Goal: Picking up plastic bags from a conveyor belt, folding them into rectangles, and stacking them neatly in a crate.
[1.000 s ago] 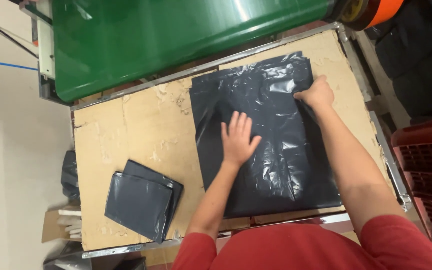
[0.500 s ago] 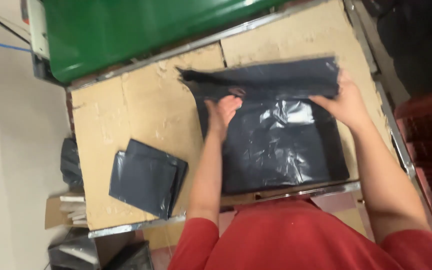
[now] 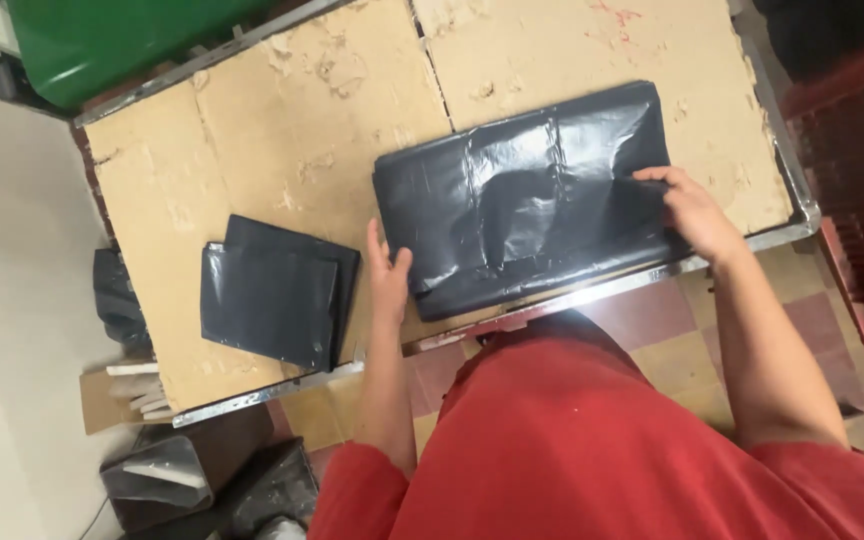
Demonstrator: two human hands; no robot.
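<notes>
A black plastic bag [image 3: 522, 200] lies folded into a wide rectangle on the cardboard-covered table [image 3: 282, 130], near its front edge. My left hand [image 3: 388, 272] stands on edge against the bag's left side, fingers straight. My right hand [image 3: 690, 208] rests flat on the bag's right end, fingers spread on the plastic. Neither hand grips anything. A stack of smaller folded black bags [image 3: 274, 298] sits to the left of my left hand.
A green machine [image 3: 102, 40] stands behind the table at the upper left. Red crates [image 3: 852, 150] are stacked to the right. Black bags and cardboard scraps [image 3: 172, 470] lie on the floor at the lower left. The table has a metal rim [image 3: 592, 290].
The bag has been folded down from a tall sheet into a shorter, wider rectangle. Both hands moved from its upper part out to its left and right ends.
</notes>
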